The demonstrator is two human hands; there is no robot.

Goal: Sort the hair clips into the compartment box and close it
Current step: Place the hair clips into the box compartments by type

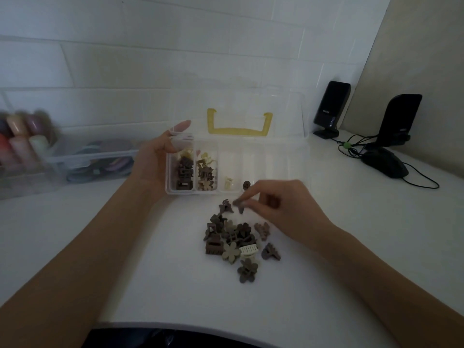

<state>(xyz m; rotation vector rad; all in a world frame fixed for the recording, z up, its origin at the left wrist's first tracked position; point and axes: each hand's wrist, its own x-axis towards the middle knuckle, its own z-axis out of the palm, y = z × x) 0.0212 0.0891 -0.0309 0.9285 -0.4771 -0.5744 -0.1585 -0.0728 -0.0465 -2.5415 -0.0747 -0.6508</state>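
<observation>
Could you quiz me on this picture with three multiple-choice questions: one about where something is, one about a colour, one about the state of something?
1. Where is the loose pile of hair clips?
A. On the white table in front of the compartment box
B. Inside the box lid
C. Beside the speakers

2. What colour is the handle on the box lid?
A. Red
B. Yellow
C. Black

3. What state is the compartment box in?
A. Shut and latched
B. Open, lid standing up
C. Tipped upside down

Answers:
1 A: the clips lie on the table, nearer the person than the box.
2 B: the handle shows yellow against the clear lid.
3 B: the compartments are exposed, the left hand holds the box's left end, and the right hand pinches a dark clip.
</observation>
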